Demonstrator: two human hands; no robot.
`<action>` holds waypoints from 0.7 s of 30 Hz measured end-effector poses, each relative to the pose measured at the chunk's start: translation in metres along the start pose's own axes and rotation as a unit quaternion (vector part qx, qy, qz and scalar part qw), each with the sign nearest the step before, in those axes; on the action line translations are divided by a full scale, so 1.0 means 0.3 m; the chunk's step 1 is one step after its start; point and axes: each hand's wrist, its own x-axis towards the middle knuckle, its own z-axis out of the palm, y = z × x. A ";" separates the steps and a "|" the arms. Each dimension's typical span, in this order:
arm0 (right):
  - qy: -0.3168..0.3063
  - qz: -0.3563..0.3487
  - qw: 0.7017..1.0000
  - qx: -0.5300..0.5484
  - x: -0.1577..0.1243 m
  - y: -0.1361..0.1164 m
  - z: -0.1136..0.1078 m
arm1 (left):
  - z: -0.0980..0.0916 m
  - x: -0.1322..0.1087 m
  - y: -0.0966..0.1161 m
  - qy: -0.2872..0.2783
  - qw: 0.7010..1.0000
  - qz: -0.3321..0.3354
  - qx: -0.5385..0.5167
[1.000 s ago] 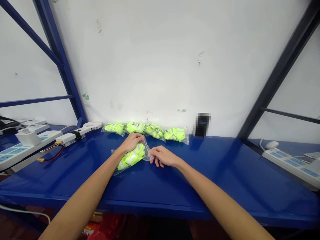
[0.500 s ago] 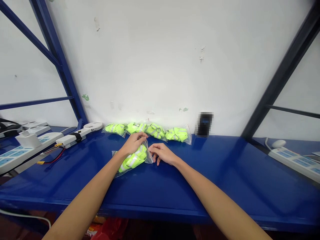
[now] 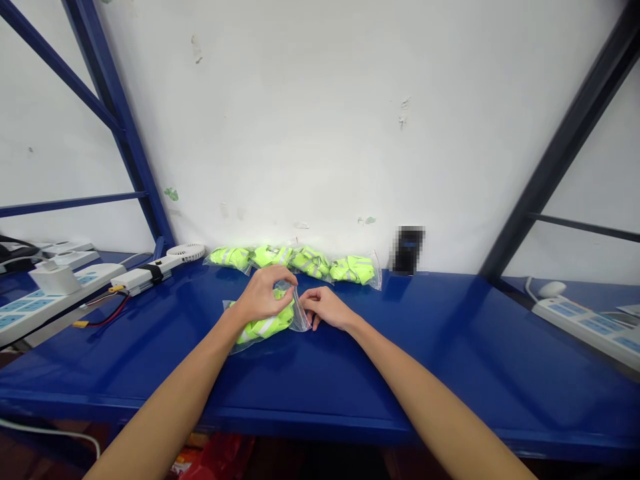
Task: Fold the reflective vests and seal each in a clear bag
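On the table lies a clear zip bag (image 3: pixel 301 319) with a folded neon-yellow reflective vest (image 3: pixel 267 327) inside. My left hand (image 3: pixel 265 292) is over its upper part, fingers curled at the bag's edge and thumb bent down onto it. At the right end of the bag, my right hand (image 3: pixel 326 308) pinches the clear plastic near the opening; its fingertips are partly hidden. Behind my hands, several similar bagged yellow vests (image 3: pixel 353 269) lie in a row along the wall.
A white handheld fan (image 3: pixel 186 252) and power strips (image 3: pixel 95 280) sit at the left, with a loose red-black cable (image 3: pixel 117 312). A blurred dark object (image 3: pixel 408 250) leans against the wall. Another power strip (image 3: pixel 590 323) lies at the right. Blue metal posts (image 3: pixel 125 140) flank the blue table (image 3: pixel 430 360).
My left hand's thumb and fingers have spread into a curve, and the thumb now shows against the bag. The right hand stays at the bag's end, nearly still.
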 end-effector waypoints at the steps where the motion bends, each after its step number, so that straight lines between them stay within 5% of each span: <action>1: -0.011 -0.006 1.000 -0.006 -0.003 -0.001 -0.003 | -0.005 -0.004 0.009 -0.029 0.999 0.008 0.027; 6: -0.047 -0.044 0.998 -0.016 -0.023 0.000 -0.005 | -0.029 -0.021 0.044 -0.114 0.987 0.027 0.110; 13: 0.055 -0.097 0.993 -0.041 -0.022 0.014 0.030 | -0.022 -0.015 0.043 -0.166 0.982 0.016 0.088; 21: 0.052 -0.079 0.995 -0.026 0.005 0.032 0.021 | -0.001 -0.006 0.013 -0.156 0.984 -0.006 0.086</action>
